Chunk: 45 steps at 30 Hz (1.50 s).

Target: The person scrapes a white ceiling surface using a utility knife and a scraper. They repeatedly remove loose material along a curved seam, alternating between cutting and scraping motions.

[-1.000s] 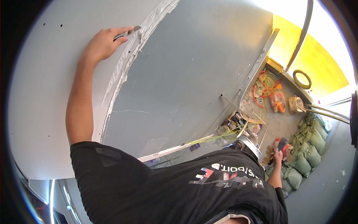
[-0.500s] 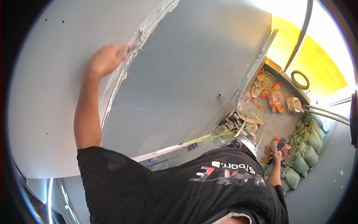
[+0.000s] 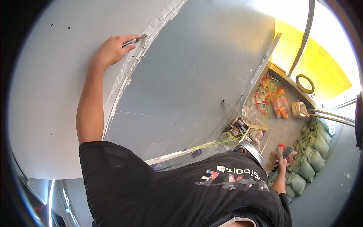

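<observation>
I see the left hand point(image 3: 109, 51) raised against the pale wall board point(image 3: 49, 94), fingers point(image 3: 126, 39) clenched around a putty knife point(image 3: 135, 39). The blade sticks out past the fingertips and sits on the rough plaster seam point(image 3: 128, 72), which runs down from the fingers between the pale board and the grey panel point(image 3: 189, 75). The right hand point(image 3: 281, 163) hangs low beside the hip, fingers wrapped around a red-and-grey tool point(image 3: 284, 151); its kind I can't tell. Beyond those fingers, green sacks point(image 3: 315, 149) and orange cable point(image 3: 270, 89) lie on the floor point(image 3: 280, 128).
</observation>
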### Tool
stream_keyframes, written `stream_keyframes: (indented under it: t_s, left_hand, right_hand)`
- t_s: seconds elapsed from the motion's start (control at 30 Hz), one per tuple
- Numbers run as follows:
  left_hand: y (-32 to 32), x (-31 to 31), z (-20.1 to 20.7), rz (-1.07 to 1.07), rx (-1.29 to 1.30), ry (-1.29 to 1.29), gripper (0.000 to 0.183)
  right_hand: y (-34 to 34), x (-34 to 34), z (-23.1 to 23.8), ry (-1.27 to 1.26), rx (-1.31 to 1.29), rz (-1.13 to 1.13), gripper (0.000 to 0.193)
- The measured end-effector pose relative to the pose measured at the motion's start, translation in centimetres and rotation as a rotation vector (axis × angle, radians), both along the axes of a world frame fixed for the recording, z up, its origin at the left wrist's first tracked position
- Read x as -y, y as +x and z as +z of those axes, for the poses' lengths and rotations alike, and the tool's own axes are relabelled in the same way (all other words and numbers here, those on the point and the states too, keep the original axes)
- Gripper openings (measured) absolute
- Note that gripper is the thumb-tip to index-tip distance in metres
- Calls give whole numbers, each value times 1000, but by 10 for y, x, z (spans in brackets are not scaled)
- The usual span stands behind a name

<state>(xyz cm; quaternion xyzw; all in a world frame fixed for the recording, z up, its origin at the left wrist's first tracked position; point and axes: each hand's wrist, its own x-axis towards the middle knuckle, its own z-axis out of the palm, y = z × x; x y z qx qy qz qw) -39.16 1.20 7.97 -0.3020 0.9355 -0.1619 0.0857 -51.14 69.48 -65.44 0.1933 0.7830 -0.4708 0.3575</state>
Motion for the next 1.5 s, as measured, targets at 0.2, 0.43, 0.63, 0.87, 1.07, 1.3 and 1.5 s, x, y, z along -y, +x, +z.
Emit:
stream_keyframes:
  t_s: [0.2, 0.43, 0.63, 0.87, 1.07, 1.3, 1.5]
  left_hand:
    - [-1, -1, -7, 27, 62, -106, 39]
    - [15, 4, -9, 25, 4, -71, 38]
    - [7, -44, 24, 495, 216, 93, 38]
    - [-2, -9, 26, -166, -8, -17, 40]
    - [-8, -14, 20, 220, 57, 38, 40]
    - [6, 1, 6, 20, -6, -69, 37]
    - [11, 0, 0, 21, -7, -138, 38]
  right_hand:
    - [0, 5, 4, 74, 17, 33, 33]
    - [6, -2, -11, -7, 23, -29, 30]
    - [14, -21, -22, 18, 9, -68, 30]
    - [11, -19, -30, 35, 28, -46, 32]
    - [6, 9, -1, 17, 20, -14, 37]
    - [17, 7, 3, 83, 11, 9, 33]
    - [23, -1, -13, 113, 10, 74, 38]
